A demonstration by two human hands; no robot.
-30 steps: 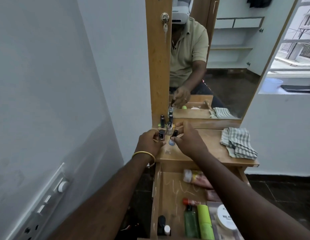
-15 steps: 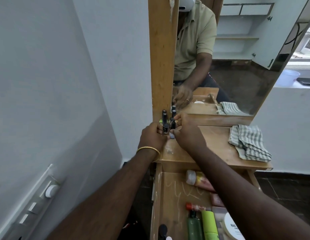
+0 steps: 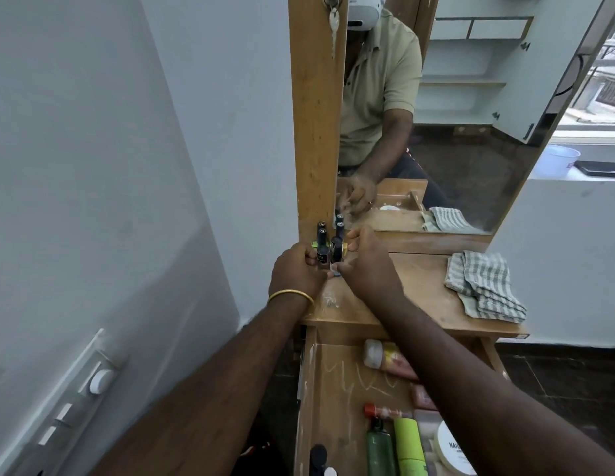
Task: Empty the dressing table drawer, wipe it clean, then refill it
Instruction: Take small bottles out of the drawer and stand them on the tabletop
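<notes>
Both hands work at the table's back-left corner: my left hand (image 3: 295, 269) curls round a slim dark bottle (image 3: 322, 253), while my right hand (image 3: 362, 261) pinches something small and bluish, too hidden to name, I judge to park them upright against the mirror (image 3: 436, 115). Below, the wooden drawer (image 3: 307, 389) stays open, holding smooth plastic tubes (image 3: 385, 359) and a round white jar (image 3: 452, 448). A ribbed checked cloth (image 3: 484, 290) waits on the tabletop for wiping.

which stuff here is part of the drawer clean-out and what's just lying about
Part of the job:
- open drawer
- green bottles in it
- small dark bottles on the tabletop, at both hands
- checked cloth

Lying about:
- key in the lock
- wall switches
</notes>
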